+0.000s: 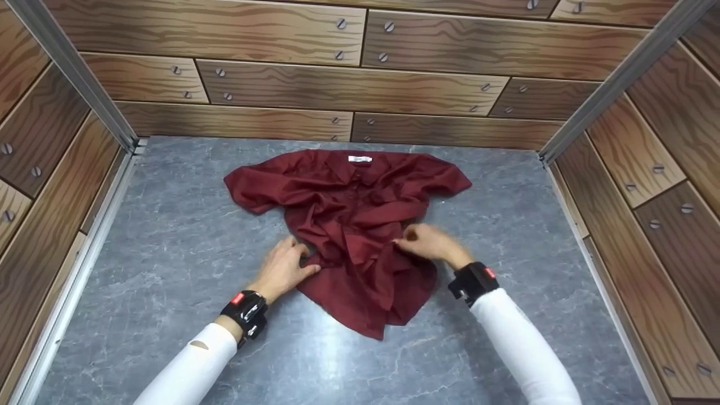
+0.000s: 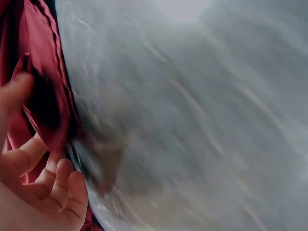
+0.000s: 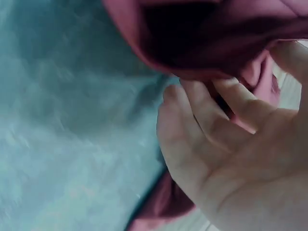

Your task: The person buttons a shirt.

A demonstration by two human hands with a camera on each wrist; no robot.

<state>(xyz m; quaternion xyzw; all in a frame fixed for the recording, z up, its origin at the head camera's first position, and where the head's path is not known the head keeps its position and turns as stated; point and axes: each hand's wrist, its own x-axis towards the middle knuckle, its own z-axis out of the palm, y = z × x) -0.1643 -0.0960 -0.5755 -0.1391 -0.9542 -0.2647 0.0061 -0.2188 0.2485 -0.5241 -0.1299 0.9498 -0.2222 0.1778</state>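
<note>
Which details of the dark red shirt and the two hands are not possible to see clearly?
Head: writing on the white label, too small to read.
Head: lower front of the shirt, partly hidden by bunched folds.
Left wrist: part of the left hand, cut off by the left edge.
Right wrist: some fingertips of the right hand, covered by the shirt.

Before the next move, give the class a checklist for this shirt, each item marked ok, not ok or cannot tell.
1. Left hand on the shirt's side: ok, holding cloth.
2. Right hand on the opposite side: ok, holding cloth.
3. Sleeves spread outward: ok, one each way.
4. Collar label showing: ok, at the far end.
5. Shirt lying flat: not ok, bunched in folds.
6. Grip firm enough: cannot tell.
</note>
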